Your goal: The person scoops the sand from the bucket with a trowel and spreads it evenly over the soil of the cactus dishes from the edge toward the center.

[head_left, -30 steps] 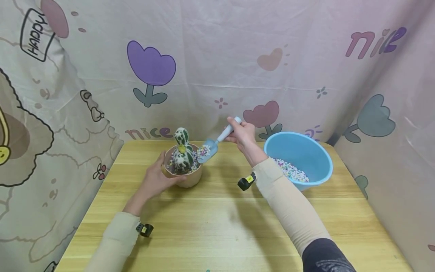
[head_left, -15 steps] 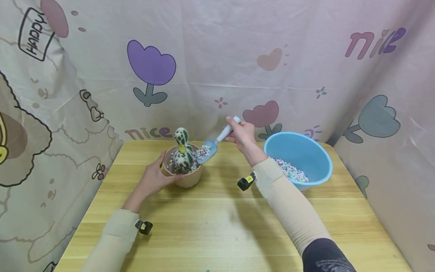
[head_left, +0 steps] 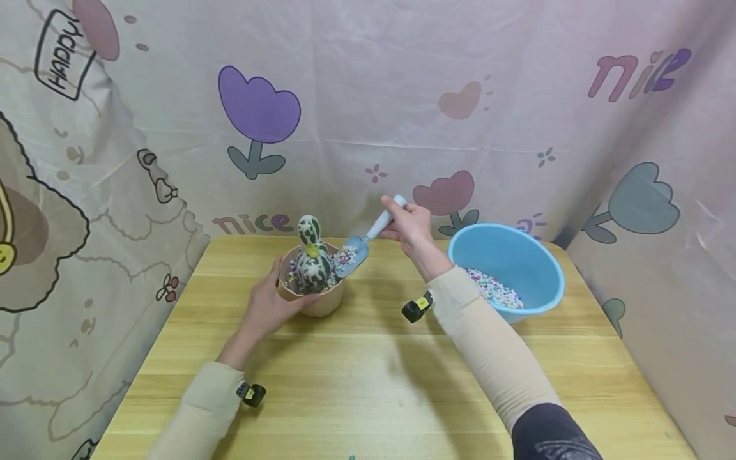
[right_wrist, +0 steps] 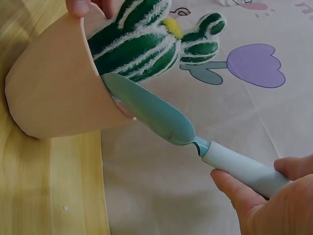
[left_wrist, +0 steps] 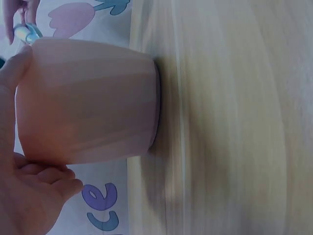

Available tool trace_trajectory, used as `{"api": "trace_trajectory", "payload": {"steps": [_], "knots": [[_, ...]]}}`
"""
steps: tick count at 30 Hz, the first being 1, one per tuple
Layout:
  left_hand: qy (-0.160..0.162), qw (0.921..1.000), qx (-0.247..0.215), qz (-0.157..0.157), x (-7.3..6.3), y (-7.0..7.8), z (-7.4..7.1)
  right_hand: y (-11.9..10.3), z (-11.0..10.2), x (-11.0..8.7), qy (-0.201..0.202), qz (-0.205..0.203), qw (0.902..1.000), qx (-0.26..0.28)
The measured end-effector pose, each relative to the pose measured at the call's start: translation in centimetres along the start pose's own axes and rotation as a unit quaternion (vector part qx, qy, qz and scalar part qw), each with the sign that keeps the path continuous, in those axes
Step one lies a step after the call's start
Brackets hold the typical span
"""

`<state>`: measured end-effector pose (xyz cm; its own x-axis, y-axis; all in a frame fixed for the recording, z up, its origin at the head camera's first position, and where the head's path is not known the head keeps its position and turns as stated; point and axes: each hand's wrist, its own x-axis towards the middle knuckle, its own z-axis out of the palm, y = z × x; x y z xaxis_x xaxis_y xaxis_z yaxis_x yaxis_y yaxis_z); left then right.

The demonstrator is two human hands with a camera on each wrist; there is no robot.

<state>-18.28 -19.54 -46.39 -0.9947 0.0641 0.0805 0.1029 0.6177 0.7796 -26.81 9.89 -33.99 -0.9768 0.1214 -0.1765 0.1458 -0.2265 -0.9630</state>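
In the head view, my left hand (head_left: 269, 309) grips a tan flowerpot (head_left: 324, 304) round its left side, thumb across the front. A toy-like green cactus (head_left: 315, 268) with white fuzzy ribs and a yellow flower stands in it among coloured pebbles. My right hand (head_left: 415, 231) holds a light blue hand trowel (head_left: 379, 226) by its handle, blade slanting down to the left. Coloured pebbles (head_left: 347, 255) lie on the blade. In the right wrist view, the trowel's blade (right_wrist: 151, 110) reaches over the pot's rim, its tip close to the cactus.
A blue tub (head_left: 531, 275) with more coloured pebbles (head_left: 493, 289) stands at the right on the wooden table (head_left: 345, 383). A printed curtain (head_left: 356, 83) hangs right behind the table. A small white pebble (right_wrist: 65, 208) lies on the tabletop beside the pot.
My left hand and wrist have shifted slightly to the right, and the pot with the cactus a little too. The right hand and trowel stay nearly still, with pebbles still on the blade.
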Motion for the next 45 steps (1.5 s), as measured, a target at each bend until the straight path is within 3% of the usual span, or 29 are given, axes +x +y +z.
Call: {"api": "trace_trajectory", "payload": {"steps": [8,18,23,31,41,45], "knots": [[0.018,0.9998,0.009,-0.003,-0.4,0.6,0.5,0.0,0.0,-0.1,-0.004,-0.007,0.9999,0.009],[-0.046,0.9989,0.003,-0.002,0.2,0.2,-0.9,-0.2,-0.6,-0.1,0.006,-0.001,1.0,0.005],[-0.053,0.9985,0.016,0.002,0.8,0.1,-1.4,-0.3,-0.7,-0.1,0.004,0.004,0.9999,0.009],[-0.035,0.9992,0.017,-0.002,0.8,0.5,-1.1,-0.3,-0.6,-0.1,-0.002,-0.009,1.0,-0.001],[0.031,0.9994,0.016,-0.004,0.2,1.6,0.6,-0.5,-0.6,-0.2,-0.008,-0.016,0.9998,-0.011],[0.041,0.999,0.02,0.0,0.2,1.9,1.0,-0.6,-0.5,-0.3,-0.008,-0.018,0.9997,-0.011]]}}
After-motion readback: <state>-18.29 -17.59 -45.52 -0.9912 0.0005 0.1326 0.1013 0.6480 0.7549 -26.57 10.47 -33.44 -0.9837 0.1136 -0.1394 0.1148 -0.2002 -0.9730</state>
